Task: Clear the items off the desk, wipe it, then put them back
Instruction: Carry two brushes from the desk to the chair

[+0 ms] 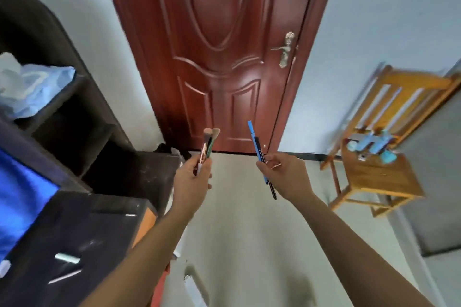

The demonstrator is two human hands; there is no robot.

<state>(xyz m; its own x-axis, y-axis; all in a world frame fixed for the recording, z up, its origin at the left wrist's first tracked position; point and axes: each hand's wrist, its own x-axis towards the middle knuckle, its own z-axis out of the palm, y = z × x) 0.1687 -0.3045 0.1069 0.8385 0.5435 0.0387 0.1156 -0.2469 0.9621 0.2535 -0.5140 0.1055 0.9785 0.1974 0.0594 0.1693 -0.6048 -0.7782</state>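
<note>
Rose-gold and green, two makeup brushes stand bristles-up in your left hand, whose fingers curl round both handles together. Your right hand pinches two pens, one blue and one black, lying side by side and slanting up to the left. A short copper-coloured piece pokes out between its fingers, but you cannot tell what it is.

Both hands hover over the pale floor in front of one red-brown door, apart from each other and touching no furniture.

The dark desk lies to your left, its near corner just under your left forearm. Two small things lie on its top: one pale tube and one thin white stick, near each other. A blue sheet covers the far left part of the desk. On the dark shelf above it sits one light-blue plastic bag.

To your right stands one wooden chair, well apart from the desk. Several blue containers sit at the back of its seat, too blurred to count. The front of the seat is bare wood.

Between the desk's edge and the chair's legs runs a wide strip of open floor, reaching to the foot of the door.
</note>
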